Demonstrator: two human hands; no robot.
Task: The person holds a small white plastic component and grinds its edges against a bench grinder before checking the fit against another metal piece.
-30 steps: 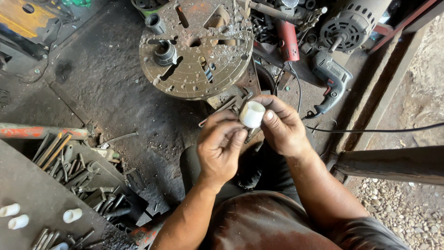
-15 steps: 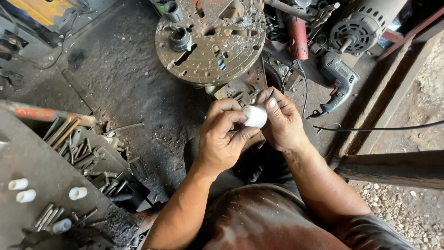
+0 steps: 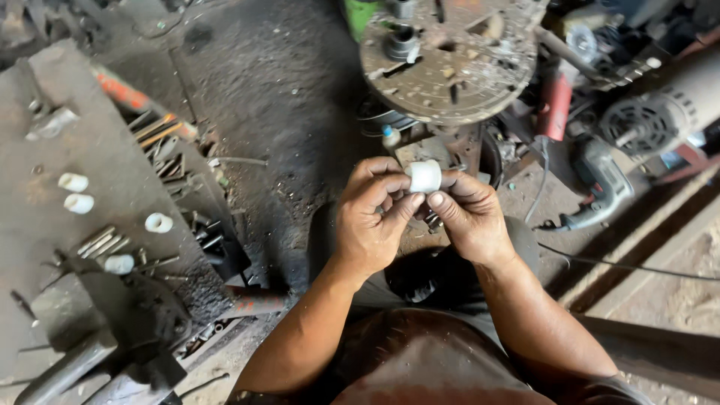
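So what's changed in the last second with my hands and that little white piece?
Little changed in the grip: the left hand and right hand still pinch the white cylindrical piece between them. The view swung left and down, so the round metal plate now sits at the top edge, and more of the bench with its white pieces shows. Everything else looks unmoved.

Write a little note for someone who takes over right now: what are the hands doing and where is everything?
Left hand and right hand: both pinch one small white cylinder, held up in front of the body.
Four more white cylinders lie on the metal bench to the left, beside loose bolts.
A round metal disc sits just beyond the hands.
How far the work on the held piece has got cannot be told.
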